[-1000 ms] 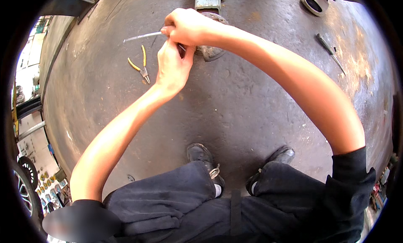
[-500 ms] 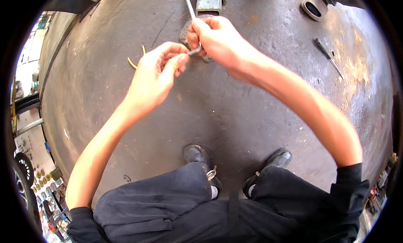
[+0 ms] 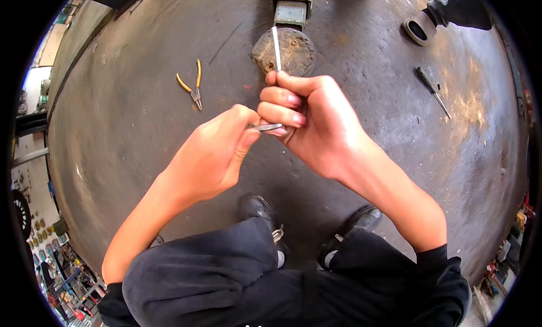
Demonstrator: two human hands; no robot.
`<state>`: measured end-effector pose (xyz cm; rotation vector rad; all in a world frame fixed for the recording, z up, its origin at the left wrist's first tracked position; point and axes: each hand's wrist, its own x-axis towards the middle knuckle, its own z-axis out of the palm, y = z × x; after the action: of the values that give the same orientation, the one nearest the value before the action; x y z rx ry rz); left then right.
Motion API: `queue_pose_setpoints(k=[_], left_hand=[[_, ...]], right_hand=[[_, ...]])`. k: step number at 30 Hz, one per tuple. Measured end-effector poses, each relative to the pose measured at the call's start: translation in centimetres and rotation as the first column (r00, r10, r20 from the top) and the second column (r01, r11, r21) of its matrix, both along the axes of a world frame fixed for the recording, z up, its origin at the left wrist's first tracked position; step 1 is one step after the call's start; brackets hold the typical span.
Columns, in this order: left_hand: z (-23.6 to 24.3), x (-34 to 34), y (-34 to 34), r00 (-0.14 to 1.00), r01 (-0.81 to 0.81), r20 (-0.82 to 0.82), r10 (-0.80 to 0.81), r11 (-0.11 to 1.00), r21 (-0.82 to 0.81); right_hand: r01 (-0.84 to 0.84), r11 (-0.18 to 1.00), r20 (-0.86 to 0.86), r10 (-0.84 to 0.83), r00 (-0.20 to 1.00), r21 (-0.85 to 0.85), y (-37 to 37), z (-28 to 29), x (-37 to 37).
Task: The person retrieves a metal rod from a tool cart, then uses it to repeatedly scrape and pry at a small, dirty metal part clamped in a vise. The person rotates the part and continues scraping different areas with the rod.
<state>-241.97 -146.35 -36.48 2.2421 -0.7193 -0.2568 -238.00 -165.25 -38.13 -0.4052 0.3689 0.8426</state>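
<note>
My right hand (image 3: 316,118) is closed around a thin, light-coloured metal rod (image 3: 277,50), which sticks up past the thumb and forefinger. Close beside it, my left hand (image 3: 212,149) pinches a short silvery metal piece (image 3: 268,127) between thumb and curled forefinger. That piece's free end reaches the right hand's lower fingers. The right fingers hide whether rod and piece are joined. Just beyond the hands lies a round, worn pad (image 3: 291,50) at the end of a grey metal arm (image 3: 291,13).
Pliers with yellow handles (image 3: 195,94) lie on the dark floor (image 3: 350,186) to the left. A black-handled screwdriver (image 3: 432,92) lies to the right. Beyond it is another person's shoe (image 3: 420,29). Tools and parts crowd the far left edge.
Both hands have come nearer to me, bringing the rod and the silvery piece along. The round pad and the pliers are now uncovered. The other person's leg shows more.
</note>
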Motion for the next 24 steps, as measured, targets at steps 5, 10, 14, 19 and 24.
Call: queue_pose_setpoints(k=[5, 10, 14, 19, 24], left_hand=[[0.0, -0.6, 0.3, 0.971, 0.190, 0.128, -0.201, 0.978, 0.089], [-1.7, -2.3, 1.6, 0.986, 0.145, 0.073, -0.147, 0.989, 0.032], [-3.5, -3.6, 1.2, 0.997, 0.079, 0.025, -0.077, 0.994, -0.075], [-3.7, -4.4, 0.9, 0.988, 0.048, -0.133, -0.078, 0.976, -0.212], [-3.3, -6.7, 0.2, 0.828, -0.309, -0.559, -0.031, 0.808, -0.502]], right_hand=[[-0.134, 0.981, 0.175, 0.159, 0.972, -0.142, -1.0, 0.7, -1.6], [-0.184, 0.892, 0.173, 0.275, 0.946, -0.412, -1.4, -0.4, -2.3], [0.696, 0.342, 0.653, 0.719, 0.239, -0.631, -0.8, -2.3, -4.3], [0.087, 0.558, 0.564, 0.810, 0.158, -0.825, -1.5, -0.9, -6.3], [-0.411, 0.850, 0.136, 0.474, 0.870, -0.330, -0.8, 1.7, -9.0]])
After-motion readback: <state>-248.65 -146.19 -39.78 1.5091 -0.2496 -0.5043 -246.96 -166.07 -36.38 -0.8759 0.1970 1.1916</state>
